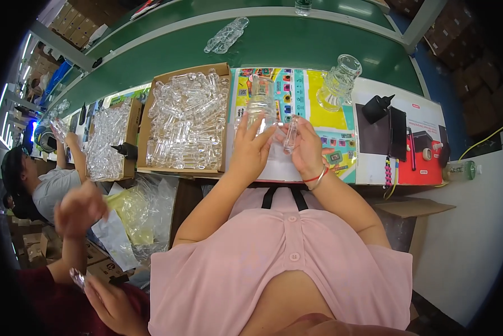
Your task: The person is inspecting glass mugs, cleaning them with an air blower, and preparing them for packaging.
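- The left hand (pixel 250 147) is raised above the near edge of the surface (pixel 374 84), its fingers (pixel 255 124) spread and reaching up against a clear plastic bottle (pixel 261 101) that stands upright just beyond them.
- The right hand (pixel 307 148) holds a small clear tube (pixel 291 134), its fingers pinching the piece and keeping it upright between the two hands; a red band circles that wrist.
- Both hands work over a colourful printed sheet (pixel 318 95) lying flat on the surface.
- Left of the hands sits an open cardboard box (pixel 185 120) heaped with clear plastic parts.
- Further left, a second box (pixel 112 140) holds more of the same clear parts.
- Far right of the sheet, a clear bottle (pixel 340 83) lies tilted on its side.
- To the right, a black dropper bottle (pixel 376 107) rests by a dark panel.
- A green conveyor belt (pixel 296 42) runs along the far side, carrying a clear piece (pixel 226 35).
- At the near left, another person's hands (pixel 80 207) are blurred.
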`<control>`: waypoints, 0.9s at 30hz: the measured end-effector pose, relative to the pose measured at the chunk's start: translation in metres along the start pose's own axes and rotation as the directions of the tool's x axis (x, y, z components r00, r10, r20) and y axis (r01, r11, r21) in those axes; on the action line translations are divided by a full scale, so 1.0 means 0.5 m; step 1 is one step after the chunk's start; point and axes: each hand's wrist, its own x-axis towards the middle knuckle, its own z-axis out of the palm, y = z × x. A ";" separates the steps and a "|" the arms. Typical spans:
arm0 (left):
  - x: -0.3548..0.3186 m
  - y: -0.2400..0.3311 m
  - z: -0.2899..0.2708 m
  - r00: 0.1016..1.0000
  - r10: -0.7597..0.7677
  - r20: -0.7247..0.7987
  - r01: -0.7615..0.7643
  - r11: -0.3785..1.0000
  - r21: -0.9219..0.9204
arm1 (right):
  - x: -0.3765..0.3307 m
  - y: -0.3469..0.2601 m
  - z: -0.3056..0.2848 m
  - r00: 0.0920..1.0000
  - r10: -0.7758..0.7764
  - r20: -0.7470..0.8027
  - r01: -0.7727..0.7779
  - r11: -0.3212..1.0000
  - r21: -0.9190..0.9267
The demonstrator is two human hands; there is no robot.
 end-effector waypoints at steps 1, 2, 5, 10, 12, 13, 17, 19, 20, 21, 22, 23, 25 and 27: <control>0.002 0.004 0.000 0.998 0.055 -0.013 -0.056 0.991 -0.120 | -0.012 -0.010 0.005 0.993 -0.087 0.074 0.085 0.996 0.031; 0.004 0.009 0.001 0.998 0.058 -0.011 -0.059 0.990 -0.127 | -0.022 -0.022 0.011 0.958 -0.202 0.203 0.186 0.978 0.097; 0.009 0.028 0.002 0.993 0.070 -0.092 -0.084 0.984 -0.159 | -0.044 -0.048 0.029 0.940 -0.283 0.190 0.292 0.956 -0.022; 0.005 0.046 0.030 0.900 -0.332 -0.282 0.052 0.725 -0.687 | -0.059 -0.074 0.012 0.931 -0.340 0.136 0.352 0.933 -0.071; 0.001 0.033 0.042 0.926 -0.319 -0.204 0.105 0.735 -0.670 | -0.060 -0.071 -0.006 0.924 -0.358 0.135 0.372 0.922 -0.105; -0.003 0.023 0.048 0.945 -0.311 -0.102 0.168 0.730 -0.663 | -0.059 -0.066 -0.014 0.943 -0.319 0.095 0.328 0.939 -0.100; -0.002 -0.011 0.070 0.932 -0.354 -0.082 0.296 0.870 -0.394 | -0.051 -0.056 -0.032 0.958 -0.287 0.010 0.287 0.958 -0.020; 0.007 -0.016 0.074 0.911 -0.409 0.045 0.331 0.664 -0.671 | -0.051 -0.061 -0.030 0.957 -0.287 0.041 0.288 0.957 -0.038; 0.012 -0.013 0.072 0.907 -0.390 0.156 0.346 0.482 -0.805 | -0.054 -0.066 -0.027 0.964 -0.264 0.017 0.264 0.963 -0.057; 0.017 -0.008 0.068 0.924 -0.327 0.196 0.331 0.431 -0.840 | -0.061 -0.074 -0.024 0.958 -0.284 0.040 0.285 0.957 -0.052; 0.022 0.001 0.060 0.905 -0.299 0.303 0.390 0.298 -0.871 | -0.070 -0.084 -0.022 0.957 -0.271 0.105 0.274 0.961 -0.021; 0.024 0.012 0.047 0.917 -0.213 0.338 0.376 0.179 -0.909 | -0.080 -0.094 -0.019 0.960 -0.247 0.133 0.249 0.968 0.002; 0.028 0.041 0.018 0.932 -0.086 0.353 0.361 0.104 -0.927 | -0.112 -0.113 -0.019 0.941 -0.260 0.218 0.268 0.963 -0.009; 0.031 0.075 -0.009 0.954 0.036 0.298 0.294 0.093 -0.951 | -0.144 -0.123 -0.023 0.930 -0.257 0.264 0.275 0.961 -0.034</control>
